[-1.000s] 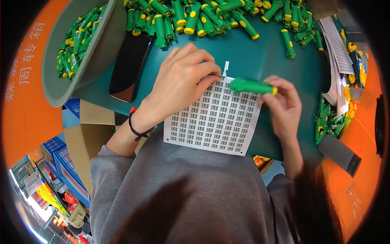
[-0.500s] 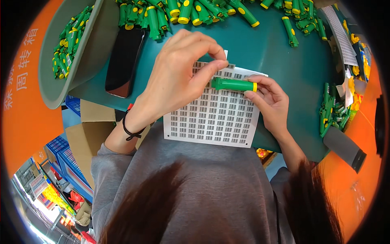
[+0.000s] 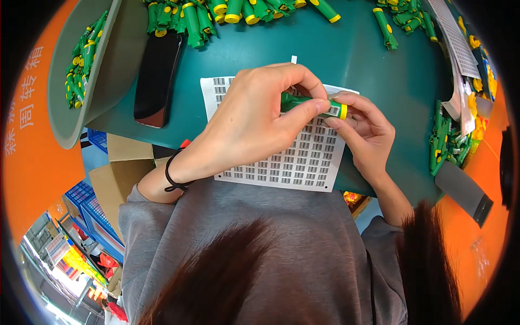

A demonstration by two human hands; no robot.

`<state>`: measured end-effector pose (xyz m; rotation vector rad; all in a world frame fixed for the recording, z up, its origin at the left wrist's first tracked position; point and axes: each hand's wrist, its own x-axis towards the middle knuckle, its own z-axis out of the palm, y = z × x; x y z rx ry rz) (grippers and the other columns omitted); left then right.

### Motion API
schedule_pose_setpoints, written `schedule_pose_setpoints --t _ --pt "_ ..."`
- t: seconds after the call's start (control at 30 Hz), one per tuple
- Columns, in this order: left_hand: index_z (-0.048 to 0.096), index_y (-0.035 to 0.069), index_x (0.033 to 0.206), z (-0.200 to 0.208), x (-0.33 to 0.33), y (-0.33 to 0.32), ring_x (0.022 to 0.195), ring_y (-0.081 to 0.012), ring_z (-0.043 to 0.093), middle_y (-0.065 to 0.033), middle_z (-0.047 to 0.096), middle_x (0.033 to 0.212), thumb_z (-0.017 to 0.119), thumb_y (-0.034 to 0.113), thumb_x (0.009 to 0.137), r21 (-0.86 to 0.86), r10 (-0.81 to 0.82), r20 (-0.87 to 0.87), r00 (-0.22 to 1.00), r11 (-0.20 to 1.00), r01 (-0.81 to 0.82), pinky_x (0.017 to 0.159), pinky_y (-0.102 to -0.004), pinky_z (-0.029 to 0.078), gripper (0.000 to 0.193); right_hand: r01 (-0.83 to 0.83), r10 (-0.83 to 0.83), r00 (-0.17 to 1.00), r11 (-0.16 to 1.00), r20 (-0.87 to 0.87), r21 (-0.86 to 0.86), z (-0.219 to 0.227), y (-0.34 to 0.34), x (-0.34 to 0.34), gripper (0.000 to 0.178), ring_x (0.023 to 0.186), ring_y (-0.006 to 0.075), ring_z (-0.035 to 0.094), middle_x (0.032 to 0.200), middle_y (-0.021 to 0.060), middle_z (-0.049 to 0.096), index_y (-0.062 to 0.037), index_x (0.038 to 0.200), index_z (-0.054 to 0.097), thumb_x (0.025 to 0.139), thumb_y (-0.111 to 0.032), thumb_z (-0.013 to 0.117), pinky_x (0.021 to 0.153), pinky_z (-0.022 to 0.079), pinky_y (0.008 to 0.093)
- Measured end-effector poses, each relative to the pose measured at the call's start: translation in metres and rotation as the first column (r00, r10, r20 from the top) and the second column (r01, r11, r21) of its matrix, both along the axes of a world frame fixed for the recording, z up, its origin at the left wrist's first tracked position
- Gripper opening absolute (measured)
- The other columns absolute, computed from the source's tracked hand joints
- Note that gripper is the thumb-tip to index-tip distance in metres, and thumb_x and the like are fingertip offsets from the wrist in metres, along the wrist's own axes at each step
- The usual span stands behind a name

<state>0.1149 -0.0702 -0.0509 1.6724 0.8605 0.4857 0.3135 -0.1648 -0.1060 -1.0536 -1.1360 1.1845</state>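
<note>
My right hand [image 3: 368, 127] grips a green plastic tube [image 3: 290, 102] by its yellow end, thumb and fingers on either side. A small white barcode sticker [image 3: 334, 110] lies on the tube beside that yellow end. Across the tube reaches my left hand [image 3: 265, 111], its thumb and index finger closed at the sticker; the thumb tip covers part of it. Much of the tube's middle is hidden behind this hand. Both hands are above a white sheet of barcode stickers [image 3: 311, 162], which lies at the near edge of the green table [image 3: 379, 81].
Many similar green tubes [image 3: 233, 12] are heaped at the far edge, with more in a grey-green tub [image 3: 111, 70] at left. A black phone [image 3: 157, 81] lies beside the tub. Further sticker sheets [image 3: 455, 40] and a dark grey strap-like piece [image 3: 463, 192] are at right.
My left hand has moved right and down onto the tube, near its yellow end. A barcode sticker now shows there, where the tube was plain green. My right hand keeps its grip.
</note>
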Motion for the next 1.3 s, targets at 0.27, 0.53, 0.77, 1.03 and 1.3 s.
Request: schedule_pose_setpoints --t 0.27,0.53,0.77,1.03,1.3 --pt "0.068 -0.003 0.098 0.001 0.003 -0.001 0.092 -0.0129 0.065 -0.0071 0.072 0.099 0.071 0.004 0.092 0.040 0.001 0.003 1.000 0.999 -0.001 0.085 -0.0281 0.052 0.010 0.013 -0.013 1.000 1.000 0.007 0.021 -0.001 0.000 0.001 0.037 0.115 0.0235 0.064 0.128 0.0181 0.060 0.0097 0.123 0.060 0.087 0.015 0.068 0.098 0.059 0.0358" --pt "0.068 -0.002 0.097 -0.002 0.003 -0.002 0.090 -0.0115 0.064 -0.0062 0.071 0.097 0.071 0.005 0.092 0.070 0.009 -0.032 0.999 0.998 -0.007 0.082 -0.0269 0.052 0.009 0.018 -0.019 0.999 0.999 0.035 0.035 0.001 -0.001 0.001 0.037 0.115 0.0240 0.064 0.128 0.0181 0.060 0.0088 0.123 0.061 0.087 0.015 0.068 0.100 0.059 0.0358" --pt "0.064 -0.002 0.109 0.004 0.011 -0.006 0.095 -0.0136 0.068 -0.0095 0.074 0.101 0.074 0.014 0.093 -0.018 -0.009 -0.050 0.999 1.000 0.008 0.074 -0.0280 0.054 0.025 -0.019 0.020 1.000 0.999 -0.011 0.050 0.001 -0.005 0.007 0.038 0.116 0.0253 0.064 0.130 0.0193 0.061 0.0079 0.123 0.062 0.086 0.015 0.069 0.099 0.057 0.0374" --pt "0.065 0.000 0.115 0.008 0.012 -0.004 0.087 -0.0114 0.065 -0.0060 0.069 0.094 0.067 0.021 0.099 -0.109 -0.105 -0.019 0.994 0.989 0.102 0.074 -0.0272 0.053 0.026 0.077 -0.080 0.994 0.996 -0.077 -0.042 0.008 -0.003 0.001 0.035 0.120 0.0237 0.062 0.126 0.0176 0.064 0.0072 0.123 0.061 0.089 0.011 0.068 0.105 0.050 0.0368" --pt "0.071 0.000 0.105 0.041 -0.101 0.053 0.088 -0.0255 0.070 -0.0129 0.073 0.099 0.062 0.009 0.093 0.630 0.673 0.115 0.731 0.519 -0.578 0.080 -0.0355 0.054 0.016 0.132 -0.219 0.704 0.975 0.676 0.178 0.011 0.022 0.028 0.042 0.118 0.0225 0.056 0.123 0.0093 0.067 -0.0042 0.125 0.065 0.084 -0.003 0.076 0.106 0.043 0.0369"
